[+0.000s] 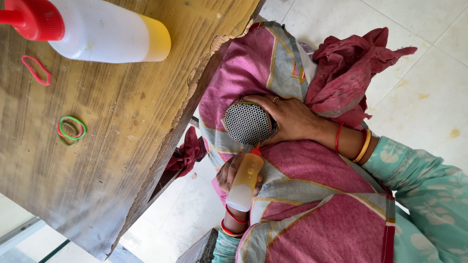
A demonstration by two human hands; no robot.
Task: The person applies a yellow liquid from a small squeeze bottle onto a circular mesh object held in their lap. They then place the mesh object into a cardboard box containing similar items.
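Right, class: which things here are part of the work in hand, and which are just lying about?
In hand:
- round mesh-faced piece, gripped by the right hand
- small squeeze bottle, held by the left hand, nozzle at the mesh

Lying about:
- large squeeze bottle on the wooden table
- rubber bands
- red band
- red cloth

Worn wooden counter fills left of frame, edge chipped. Upper left: big squeeze bottle on its side, red cap, yellow base. Red rubber band below it. Further down, stacked green/red bands. Maroon rag upper right. Tile floor.
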